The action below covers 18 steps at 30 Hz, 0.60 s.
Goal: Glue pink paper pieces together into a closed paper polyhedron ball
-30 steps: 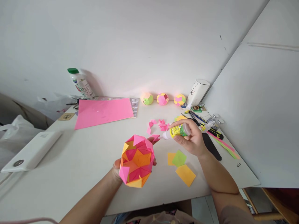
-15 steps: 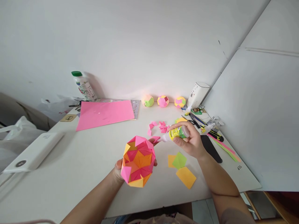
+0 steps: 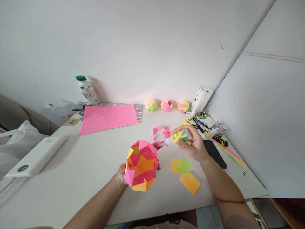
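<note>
Left hand (image 3: 122,174) cups open origami ball (image 3: 143,164) and holds pink paper piece (image 3: 159,143) beside it; right hand (image 3: 194,144) grips glue bottle (image 3: 180,136) tipped, nozzle (image 3: 164,144) leftward at piece.

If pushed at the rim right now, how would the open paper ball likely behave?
The open paper ball looks light, as the left hand alone supports it. Its thin, hollow folded walls would probably dent under pressure. Its rounded outside might let it rock if set down.
</note>
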Tool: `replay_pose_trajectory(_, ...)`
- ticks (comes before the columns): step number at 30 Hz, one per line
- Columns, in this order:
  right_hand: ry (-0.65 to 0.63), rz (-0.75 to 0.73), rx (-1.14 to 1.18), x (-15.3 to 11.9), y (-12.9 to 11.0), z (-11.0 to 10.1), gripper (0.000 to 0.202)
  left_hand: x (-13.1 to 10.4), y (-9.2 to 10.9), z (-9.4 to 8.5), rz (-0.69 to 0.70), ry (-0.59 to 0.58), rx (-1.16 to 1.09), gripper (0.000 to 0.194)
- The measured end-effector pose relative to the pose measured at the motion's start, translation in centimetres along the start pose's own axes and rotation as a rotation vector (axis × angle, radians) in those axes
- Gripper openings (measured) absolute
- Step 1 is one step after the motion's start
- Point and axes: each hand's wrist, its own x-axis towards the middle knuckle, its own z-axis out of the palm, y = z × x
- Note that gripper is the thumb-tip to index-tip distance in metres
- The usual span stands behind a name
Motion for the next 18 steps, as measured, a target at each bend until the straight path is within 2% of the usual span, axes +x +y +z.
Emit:
replay_pose_trajectory(5,0.0,0.071,0.169,0.6,0.6,-0.2,0.029,0.0,-0.1,-0.1,0.014,-0.039,-0.021,0.114)
replay_pose_trajectory(8,0.045,0.082,0.259,1.1,0.9,-1.1,0.031,0.0,0.3,0.3,0.028,-0.014,-0.008,0.106)
replay_pose_trajectory(11,0.051,0.13,0.242,1.5,1.3,-2.2,0.033,0.0,0.7,0.6,0.005,0.0,0.008,0.105)
replay_pose_trajectory(14,-0.063,0.207,0.034,1.9,2.4,-2.6,0.041,-0.2,0.9,0.5,0.009,0.004,0.016,0.107)
replay_pose_trajectory(16,-0.149,0.224,-0.235,2.0,3.8,-2.0,0.041,-0.2,0.7,0.4,0.029,0.002,0.03,0.108)
replay_pose_trajectory(18,-0.29,0.214,-0.561,2.1,5.6,-0.9,0.036,-0.3,0.4,0.2,0.059,-0.007,0.037,0.111)
